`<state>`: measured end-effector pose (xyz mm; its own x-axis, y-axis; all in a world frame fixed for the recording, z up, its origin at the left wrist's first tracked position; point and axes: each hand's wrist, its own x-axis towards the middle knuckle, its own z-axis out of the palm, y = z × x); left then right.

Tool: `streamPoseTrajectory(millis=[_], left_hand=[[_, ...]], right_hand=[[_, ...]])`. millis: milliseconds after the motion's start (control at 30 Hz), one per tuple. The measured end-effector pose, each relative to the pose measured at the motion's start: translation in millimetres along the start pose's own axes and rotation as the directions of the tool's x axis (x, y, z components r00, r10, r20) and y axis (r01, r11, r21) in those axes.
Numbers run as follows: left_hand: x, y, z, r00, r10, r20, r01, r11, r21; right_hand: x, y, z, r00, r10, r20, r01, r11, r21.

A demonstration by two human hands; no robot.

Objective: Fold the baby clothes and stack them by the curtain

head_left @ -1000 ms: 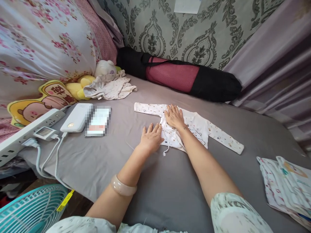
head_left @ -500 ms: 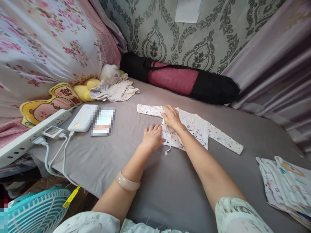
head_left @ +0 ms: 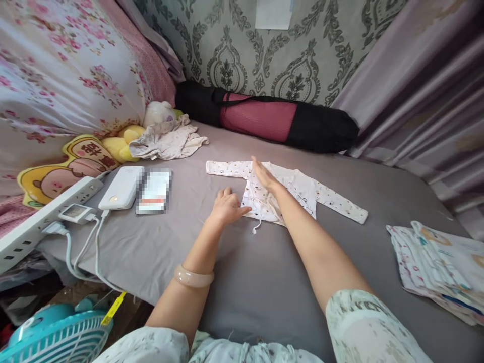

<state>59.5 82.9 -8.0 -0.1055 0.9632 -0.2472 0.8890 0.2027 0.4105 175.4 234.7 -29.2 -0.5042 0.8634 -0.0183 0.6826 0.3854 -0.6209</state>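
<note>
A small white baby shirt (head_left: 298,186) with a scattered print lies front up on the grey sheet, both sleeves stretched out sideways. A tie string hangs from its lower hem. On its upper left part, near the base of the left sleeve, my right hand (head_left: 264,174) rests on edge with straight fingers; it grips nothing. My left hand (head_left: 228,205) is at the shirt's lower left edge, its thumb stretched toward the hem and the other fingers partly bent. No cloth shows between its fingers. My right forearm covers part of the shirt's front.
Folded printed clothes (head_left: 434,267) lie at the right. At left are a phone (head_left: 154,191), a white power bank (head_left: 121,187) and a power strip (head_left: 49,222) with cables. A crumpled garment (head_left: 170,138), plush toys and a black and pink rolled bag (head_left: 260,118) line the back. A turquoise fan (head_left: 64,327) stands below.
My right hand has straightened its fingers and turned on edge over the shirt. My left hand has drawn slightly off the shirt's left edge. The whole view has shifted a little.
</note>
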Motion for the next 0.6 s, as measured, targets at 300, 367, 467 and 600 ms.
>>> streamPoseTrajectory(millis=[300,367,467,600], left_hand=[[3,0,1.8,0.999,-0.040,-0.006,0.040,0.997,0.063],[5,-2,3.1,0.999,-0.035,-0.012,0.035,0.997,0.064],[5,-5,4.0,0.999,-0.032,-0.017,0.034,0.996,0.080],[-1,3,4.0,0.988,0.029,-0.153,-0.013,0.995,0.101]], right_hand=[[-82,43,-65,0.849,0.450,-0.277,-0.257,0.809,0.528],[-101,46,-62,0.864,0.451,-0.224,-0.289,0.809,0.512],[-120,42,-49,0.920,0.376,-0.109,-0.306,0.864,0.399],[-137,27,-34,0.974,0.224,-0.042,-0.220,0.972,0.079]])
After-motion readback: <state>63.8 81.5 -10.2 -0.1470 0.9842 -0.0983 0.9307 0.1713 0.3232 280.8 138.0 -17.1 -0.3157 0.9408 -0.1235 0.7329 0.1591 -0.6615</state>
